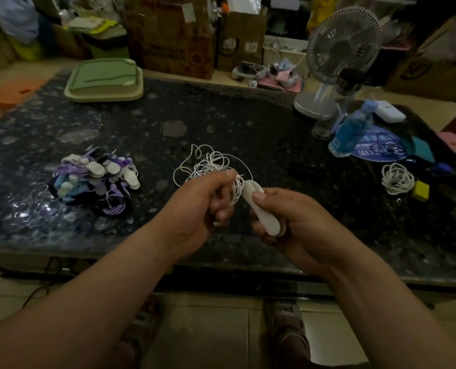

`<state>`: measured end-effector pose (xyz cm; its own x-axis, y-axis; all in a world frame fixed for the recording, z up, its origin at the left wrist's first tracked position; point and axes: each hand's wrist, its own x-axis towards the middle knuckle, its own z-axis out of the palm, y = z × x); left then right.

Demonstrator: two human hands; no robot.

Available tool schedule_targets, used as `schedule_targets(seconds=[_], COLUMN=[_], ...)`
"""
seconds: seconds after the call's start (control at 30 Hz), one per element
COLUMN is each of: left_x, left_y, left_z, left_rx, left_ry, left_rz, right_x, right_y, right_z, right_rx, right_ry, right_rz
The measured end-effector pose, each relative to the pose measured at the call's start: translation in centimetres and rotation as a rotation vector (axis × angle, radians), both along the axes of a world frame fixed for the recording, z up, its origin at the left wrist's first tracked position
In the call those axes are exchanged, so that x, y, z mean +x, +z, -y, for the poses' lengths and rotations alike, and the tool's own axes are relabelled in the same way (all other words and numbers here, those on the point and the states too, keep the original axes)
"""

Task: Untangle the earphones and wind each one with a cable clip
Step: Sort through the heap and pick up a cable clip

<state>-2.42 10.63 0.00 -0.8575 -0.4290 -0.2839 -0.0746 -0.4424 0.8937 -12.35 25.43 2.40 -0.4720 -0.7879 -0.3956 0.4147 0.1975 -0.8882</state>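
Just above the near part of the dark speckled stone counter (221, 121), the left hand (202, 206) clenches round a tangled bundle of thin white earphone cable (208, 162), with loose loops spilling out past its knuckles. The right hand (293, 217) pinches a flat, elongated white cable clip (265, 218), whose upper end touches the bundle. Left on the counter lies a heap of purple, white and blue clips and cords (96, 179); far right, a coiled white cable (397, 178).
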Motion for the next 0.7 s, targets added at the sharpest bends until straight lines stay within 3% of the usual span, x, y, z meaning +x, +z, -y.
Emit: schedule_targets(seconds=[0.13, 0.7], left_x=[0.4, 0.3], left_y=[0.0, -0.5], left_z=[0.4, 0.5], left_rx=[-0.002, -0.173], left_ry=[0.014, 0.041], left_rz=[-0.044, -0.04], right_x=[1.2, 2.8], right_y=[0.4, -0.2], right_z=[0.1, 1.3], right_rx=[-0.064, -0.028], right_ry=[0.026, 0.005], right_rz=[0.161, 0.154])
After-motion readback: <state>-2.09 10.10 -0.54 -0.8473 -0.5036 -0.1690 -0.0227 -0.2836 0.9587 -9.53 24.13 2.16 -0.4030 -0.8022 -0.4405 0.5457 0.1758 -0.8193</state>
